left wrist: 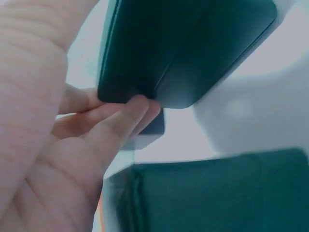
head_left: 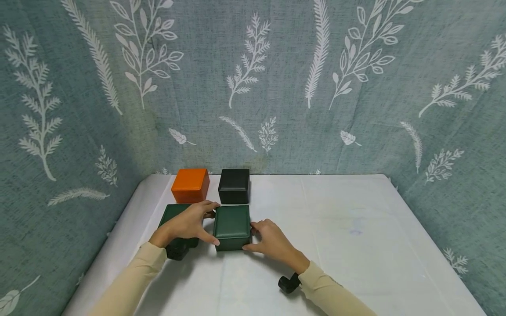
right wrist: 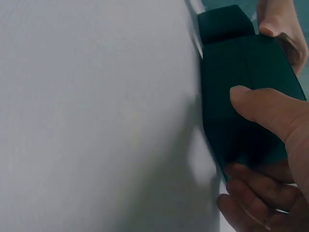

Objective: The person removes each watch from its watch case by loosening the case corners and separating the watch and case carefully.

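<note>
A dark green box [head_left: 232, 228] with a padded lid lies between both hands on the white cloth. My left hand [head_left: 191, 222] grips its left side, thumb at the near corner and fingers at the far one. From the right, my right hand [head_left: 274, 242] holds the same box, its thumb on the near face and fingers along the right side. In the right wrist view that thumb lies against the green box [right wrist: 219, 92]. A second green box [head_left: 172, 212] sits under and beside my left wrist, partly hidden by it.
Behind the green boxes stand an orange box [head_left: 190, 186] on the left and a black box [head_left: 234, 186] beside it. White cloth [head_left: 348, 263] covers the table and stretches to the right. A teal leaf-patterned curtain [head_left: 284, 131] closes off the back and sides.
</note>
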`<state>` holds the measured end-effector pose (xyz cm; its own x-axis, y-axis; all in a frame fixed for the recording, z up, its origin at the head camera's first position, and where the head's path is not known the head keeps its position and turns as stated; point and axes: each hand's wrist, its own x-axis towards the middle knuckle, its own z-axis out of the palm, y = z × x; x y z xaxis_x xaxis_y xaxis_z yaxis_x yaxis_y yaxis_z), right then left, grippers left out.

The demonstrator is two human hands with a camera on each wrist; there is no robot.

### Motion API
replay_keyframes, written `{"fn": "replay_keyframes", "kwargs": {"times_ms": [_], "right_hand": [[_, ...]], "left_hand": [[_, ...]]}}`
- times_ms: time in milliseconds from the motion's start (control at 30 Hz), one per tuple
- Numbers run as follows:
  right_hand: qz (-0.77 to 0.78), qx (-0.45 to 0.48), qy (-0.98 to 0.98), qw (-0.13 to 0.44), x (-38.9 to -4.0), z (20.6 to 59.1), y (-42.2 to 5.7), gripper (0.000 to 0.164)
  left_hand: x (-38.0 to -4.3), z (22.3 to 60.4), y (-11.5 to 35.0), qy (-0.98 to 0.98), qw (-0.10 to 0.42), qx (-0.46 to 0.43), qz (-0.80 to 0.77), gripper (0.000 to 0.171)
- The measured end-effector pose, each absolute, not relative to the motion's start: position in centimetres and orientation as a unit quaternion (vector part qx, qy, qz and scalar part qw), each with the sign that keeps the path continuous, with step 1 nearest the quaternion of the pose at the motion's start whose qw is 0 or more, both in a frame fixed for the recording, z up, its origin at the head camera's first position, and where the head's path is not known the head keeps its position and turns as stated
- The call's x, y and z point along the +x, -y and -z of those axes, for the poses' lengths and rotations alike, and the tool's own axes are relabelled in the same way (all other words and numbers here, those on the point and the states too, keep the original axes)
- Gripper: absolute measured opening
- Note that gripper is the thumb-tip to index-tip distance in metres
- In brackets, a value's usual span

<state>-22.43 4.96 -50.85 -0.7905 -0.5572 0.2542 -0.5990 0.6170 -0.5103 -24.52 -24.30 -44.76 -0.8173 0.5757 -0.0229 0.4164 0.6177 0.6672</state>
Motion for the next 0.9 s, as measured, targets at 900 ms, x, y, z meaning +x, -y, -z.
{"fn": "replay_keyframes", "kwargs": {"times_ms": [900], "right_hand": [[-0.293,0.276,0.915,0.019,-21.0,49.3,-15.5,0.056]], "left_hand": [[-24.7,45.3,13.9,-0.873,0.088,0.318,-0.36,0.109]]}}
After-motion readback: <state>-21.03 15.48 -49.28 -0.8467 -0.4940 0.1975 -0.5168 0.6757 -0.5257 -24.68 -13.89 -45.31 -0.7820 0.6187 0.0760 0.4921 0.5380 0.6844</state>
